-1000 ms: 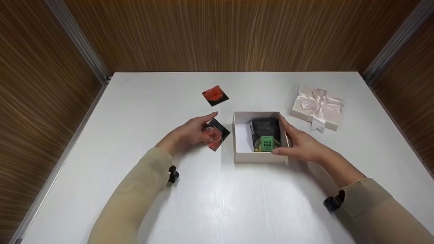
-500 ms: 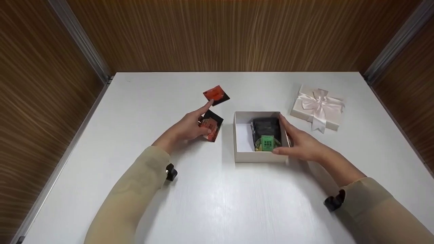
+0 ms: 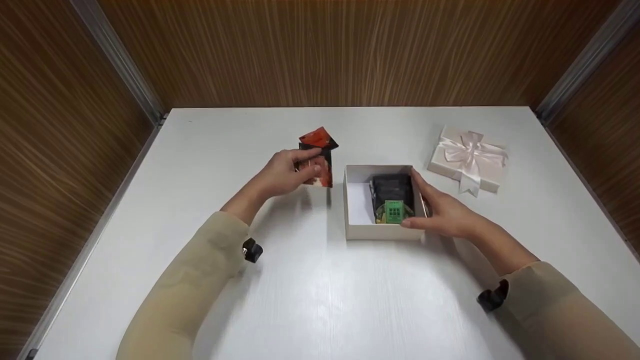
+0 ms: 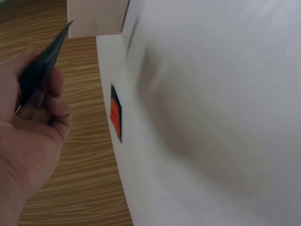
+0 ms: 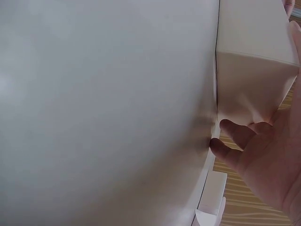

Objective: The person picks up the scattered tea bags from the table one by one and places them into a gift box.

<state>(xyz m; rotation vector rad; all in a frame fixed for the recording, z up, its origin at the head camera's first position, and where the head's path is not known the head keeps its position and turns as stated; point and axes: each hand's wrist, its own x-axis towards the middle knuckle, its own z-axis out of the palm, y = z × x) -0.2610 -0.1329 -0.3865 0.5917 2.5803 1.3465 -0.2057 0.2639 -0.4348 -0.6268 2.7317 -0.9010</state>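
In the head view, my left hand (image 3: 281,174) pinches a red and black sachet (image 3: 323,176) between thumb and fingers, held above the table. Just behind it lies another red and black sachet (image 3: 318,136), partly covered by the held one. The left wrist view has the held sachet (image 4: 42,68) nearly edge-on, raised off the surface. My right hand (image 3: 447,212) grips the right side of a white open box (image 3: 380,232), thumb at the front rim and index finger at the back corner. Dark sachets (image 3: 392,187), the top one green-labelled, stand in the box's right part.
At the back right a cream box lid (image 3: 492,175) with a pink ribbon bow (image 3: 471,152) lies on the white table (image 3: 320,300). Wood-grain panels (image 3: 350,55) rise behind and at both sides. Each wrist wears a black strap piece (image 3: 252,250).
My left hand has lifted the red and black sachet from beside the box and carried it backward, over the front of the other red sachet. The right hand and the box have stayed put.
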